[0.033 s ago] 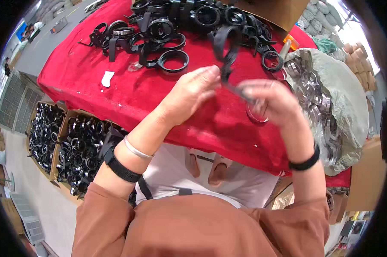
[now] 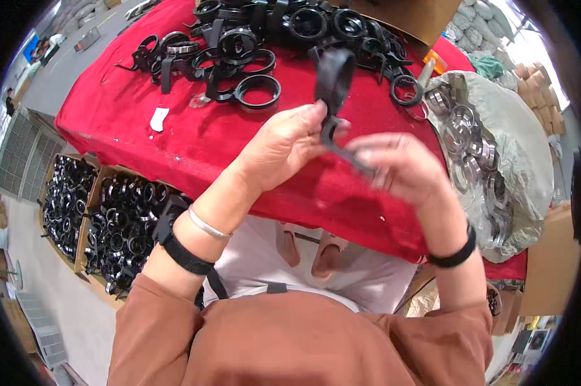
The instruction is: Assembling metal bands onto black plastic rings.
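Observation:
A black ring-shaped part with a long curved arm (image 2: 334,77) is held up above the red cloth, its ring end on top and blurred by motion. My left hand (image 2: 287,141) pinches it between thumb and fingers, just below the ring. At the lower end of the arm, the fingers of my right hand (image 2: 403,167) close on the tip; they are partly smeared. Beyond my left hand, a similar black ring part (image 2: 258,91) lies on the cloth, in front of a heap of black ring parts (image 2: 239,45).
Red cloth (image 2: 136,145) covers the table. To the right lies an opened plastic bag (image 2: 522,167) with shiny metal rings (image 2: 474,148). A cardboard box (image 2: 406,19) stands at the back. Boxes of black parts (image 2: 120,225) sit on the floor at left.
The held part's ring has turned and dropped slightly. My right hand has shifted a little down and left, and a thin ring on the cloth near it is no longer visible.

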A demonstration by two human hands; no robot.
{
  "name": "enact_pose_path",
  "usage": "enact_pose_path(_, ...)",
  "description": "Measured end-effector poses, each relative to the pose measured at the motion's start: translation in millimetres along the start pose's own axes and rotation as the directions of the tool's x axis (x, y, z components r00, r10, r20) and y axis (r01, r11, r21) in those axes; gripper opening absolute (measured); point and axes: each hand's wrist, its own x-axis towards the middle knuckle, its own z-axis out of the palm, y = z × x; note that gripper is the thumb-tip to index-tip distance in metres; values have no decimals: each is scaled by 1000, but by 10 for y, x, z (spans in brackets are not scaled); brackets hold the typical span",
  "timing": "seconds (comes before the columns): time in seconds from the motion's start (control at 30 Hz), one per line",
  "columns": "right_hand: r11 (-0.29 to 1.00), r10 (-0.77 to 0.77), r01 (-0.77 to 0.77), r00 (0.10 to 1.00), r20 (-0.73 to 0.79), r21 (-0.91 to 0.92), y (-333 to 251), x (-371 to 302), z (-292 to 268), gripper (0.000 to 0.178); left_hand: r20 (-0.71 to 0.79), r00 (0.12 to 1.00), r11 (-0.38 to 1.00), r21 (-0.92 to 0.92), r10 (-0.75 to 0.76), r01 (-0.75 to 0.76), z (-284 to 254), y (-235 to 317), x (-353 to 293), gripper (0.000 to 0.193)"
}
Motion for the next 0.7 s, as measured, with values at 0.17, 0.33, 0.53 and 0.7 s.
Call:
enact_pose_path(0.17, 645, -509, 180, 826, -242, -743, 309, -321, 28, 38, 234, 969, 992, -79, -78, 99, 27, -42, -181, 47)
enact_pose_path(0.33, 0, -750, -268, 637, -177, -963, 385, -255, -425, 76, 187, 981, 976, -200, -51, 89, -6, 58, -262, 51)
enact_pose_path(0.53, -53, -720, -52, 694, 2, -997, 365, -121, -388, 70, 121, 990, 940, -324, -75, 111, -90, 30, -399, 26)
enact_pose_path(0.7, -194, -819, 171, 514, 256, -966, 486, -200, -375, 71, 46, 991, 919, -372, -124, 132, -87, 46, -438, 18)
